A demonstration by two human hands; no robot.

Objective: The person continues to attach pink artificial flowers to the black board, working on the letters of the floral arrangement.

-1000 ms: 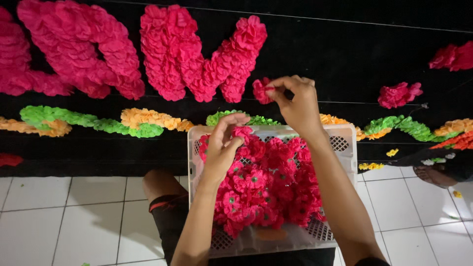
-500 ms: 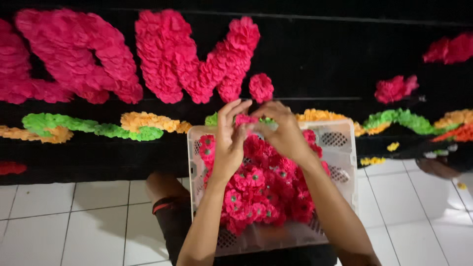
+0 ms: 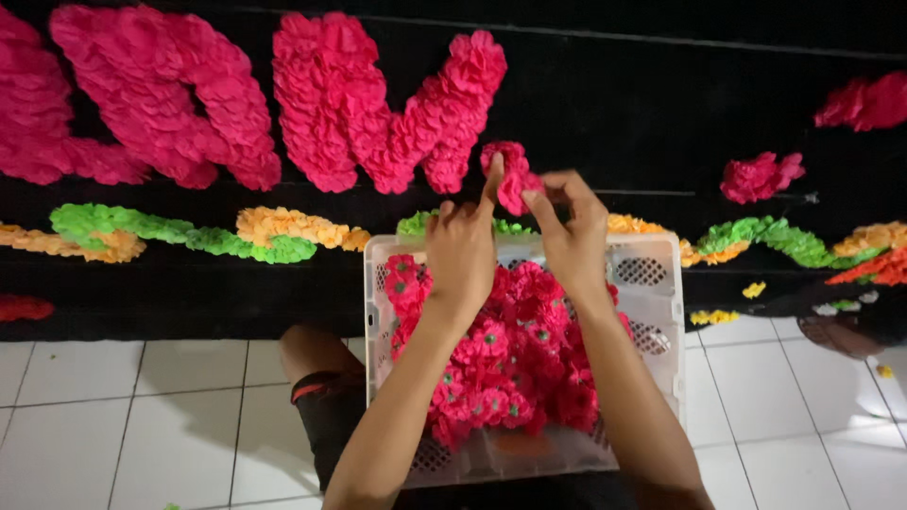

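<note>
Head view: both hands, left (image 3: 460,253) and right (image 3: 570,236), raised over crate (image 3: 661,312) of pink flowers, fingertips pinched together on one flower (image 3: 511,179), pressed against black board (image 3: 614,113) beside pink letters (image 3: 378,104), crate kept on lap for reach

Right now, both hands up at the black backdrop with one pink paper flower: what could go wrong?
1. The pink paper flower is pinched only at fingertips of the left hand and right hand; it might crush or slip.
2. The white crate sits on the lap, heaped with pink flowers; leaning forward could tip it.
3. It may land out of line with the pink flower shapes beside it.
</note>
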